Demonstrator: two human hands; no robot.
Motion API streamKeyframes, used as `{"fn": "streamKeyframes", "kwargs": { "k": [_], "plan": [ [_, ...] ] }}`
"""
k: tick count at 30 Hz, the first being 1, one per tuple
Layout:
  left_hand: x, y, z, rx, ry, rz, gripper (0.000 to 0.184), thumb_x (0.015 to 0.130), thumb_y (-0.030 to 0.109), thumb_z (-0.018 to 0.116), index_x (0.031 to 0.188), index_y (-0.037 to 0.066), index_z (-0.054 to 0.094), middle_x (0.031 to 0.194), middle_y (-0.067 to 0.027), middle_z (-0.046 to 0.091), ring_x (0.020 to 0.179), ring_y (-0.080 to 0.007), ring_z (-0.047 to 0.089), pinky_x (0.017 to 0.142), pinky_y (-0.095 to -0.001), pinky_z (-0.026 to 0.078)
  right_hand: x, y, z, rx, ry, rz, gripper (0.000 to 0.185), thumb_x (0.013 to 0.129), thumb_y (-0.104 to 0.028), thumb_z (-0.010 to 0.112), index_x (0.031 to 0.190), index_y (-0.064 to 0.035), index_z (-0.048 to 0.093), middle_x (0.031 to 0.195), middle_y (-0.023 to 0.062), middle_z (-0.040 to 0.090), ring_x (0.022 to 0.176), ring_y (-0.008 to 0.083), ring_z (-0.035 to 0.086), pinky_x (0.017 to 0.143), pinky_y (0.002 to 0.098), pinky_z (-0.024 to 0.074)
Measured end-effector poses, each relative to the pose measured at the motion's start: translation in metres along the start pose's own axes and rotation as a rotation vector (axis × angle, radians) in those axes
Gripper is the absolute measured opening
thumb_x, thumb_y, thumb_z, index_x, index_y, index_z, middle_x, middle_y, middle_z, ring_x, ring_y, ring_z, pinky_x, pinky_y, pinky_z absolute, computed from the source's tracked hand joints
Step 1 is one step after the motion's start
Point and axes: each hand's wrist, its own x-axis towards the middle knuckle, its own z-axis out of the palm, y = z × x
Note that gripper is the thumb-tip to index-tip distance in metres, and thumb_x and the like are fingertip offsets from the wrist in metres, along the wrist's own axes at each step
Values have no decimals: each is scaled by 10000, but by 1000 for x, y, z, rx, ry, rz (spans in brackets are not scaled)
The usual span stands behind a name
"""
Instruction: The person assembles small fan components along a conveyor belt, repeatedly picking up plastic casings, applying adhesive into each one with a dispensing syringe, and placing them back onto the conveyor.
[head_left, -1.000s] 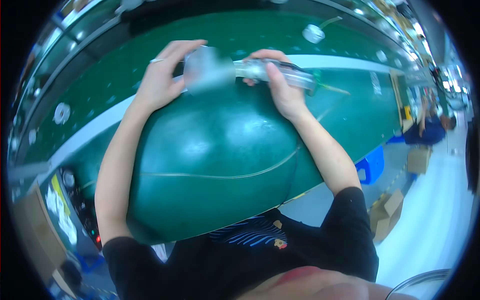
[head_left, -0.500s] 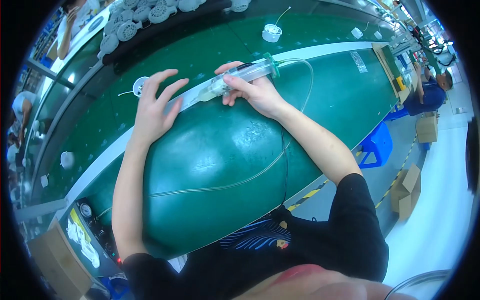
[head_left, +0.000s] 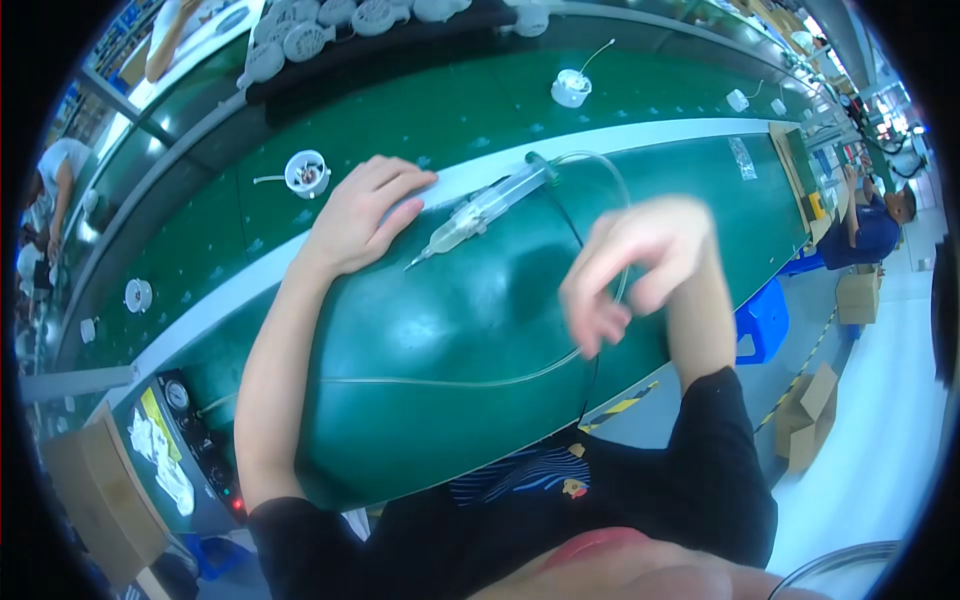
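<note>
A clear dispensing syringe (head_left: 490,208) with a green cap lies aslant at the far edge of the bench, its thin tip pointing down-left. A clear air tube (head_left: 603,163) runs from the cap and loops behind my right hand. My left hand (head_left: 365,218) rests on the white strip left of the syringe, fingers stretched out and holding nothing. Over the green bench mat (head_left: 450,330), my right hand (head_left: 645,260) is apart from the syringe. It is blurred, with fingers loosely bent, thumb apart and nothing visible in it.
A white round housing with a wire (head_left: 307,174) sits on the green conveyor (head_left: 430,110) beyond my left hand; another such housing (head_left: 571,88) is farther back. Grey vented parts (head_left: 310,40) are piled behind. A control box with a gauge (head_left: 190,420) stands at left. A co-worker (head_left: 865,225) is at right.
My right hand has let go of the syringe and moved right and toward me. The syringe now lies on the bench. My left hand has lowered onto the white strip.
</note>
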Motion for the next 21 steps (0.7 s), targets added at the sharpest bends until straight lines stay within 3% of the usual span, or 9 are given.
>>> {"fn": "streamKeyframes", "kwargs": {
  "k": [3,5,7,9,10,12,13,15,21],
  "plan": [
    [-3,4,7,-26,-15,-20,287,983,209,595,1205,45,676,1178,-125,657,1083,-325,609,950,-418,493,-36,-11,-91,-247,290,-245,426,1084,-345,507,978,37,663,924,172,711,649,207,639,586,310,502],
    [0,2,6,-42,0,-24,273,984,209,595,1185,45,683,1163,-121,658,1068,-319,613,935,-411,499,-57,-12,-175,-446,868,-246,302,1075,-250,510,1153,-10,676,1034,157,715,854,206,636,756,346,493],
    [2,3,2,-38,-6,-35,269,986,205,593,1181,45,684,1159,-120,656,1063,-316,614,929,-408,501,-62,9,-251,-632,1464,-128,354,1087,-326,548,960,-30,694,831,18,696,736,87,634,683,248,497],
    [10,6,5,-47,-33,-37,260,990,199,589,1175,43,686,1150,-118,653,1055,-309,615,917,-402,506,-90,45,-330,-864,1546,-18,213,1033,-120,588,1213,-21,643,983,90,728,784,166,706,618,308,562],
    [14,7,5,-37,-20,-32,260,990,199,589,1175,43,686,1150,-118,653,1055,-309,615,917,-402,506,-100,57,-348,-877,1541,-31,213,1033,-120,588,1213,-21,643,983,90,728,784,166,706,618,308,562],
    [15,7,8,-46,-15,-49,253,998,192,582,1173,41,685,1124,-118,656,1033,-307,619,905,-400,507,-108,75,-377,-1379,1159,422,325,1011,-124,582,1330,-156,638,1225,113,685,1011,273,664,852,392,533],
    [18,5,8,-48,-16,-58,249,1001,189,578,1172,41,684,1111,-118,658,1022,-306,621,899,-399,508,-107,85,-382,-1390,1160,405,325,1011,-124,582,1330,-156,638,1225,113,685,1011,273,664,852,392,533],
    [26,5,5,-67,-15,-96,248,1003,187,576,1172,41,683,1091,-118,660,1009,-305,621,893,-399,508,-99,104,-375,-1722,903,409,575,923,-51,671,1435,-289,559,1369,87,619,1157,330,652,980,416,537],
    [38,20,35,-185,-48,-248,271,990,132,526,1194,30,671,1013,-125,665,959,-308,612,861,-380,488,-132,125,-383,-1516,964,425,638,886,-98,748,1467,-210,511,1397,103,591,1216,348,636,1024,422,535]
  ]
}}
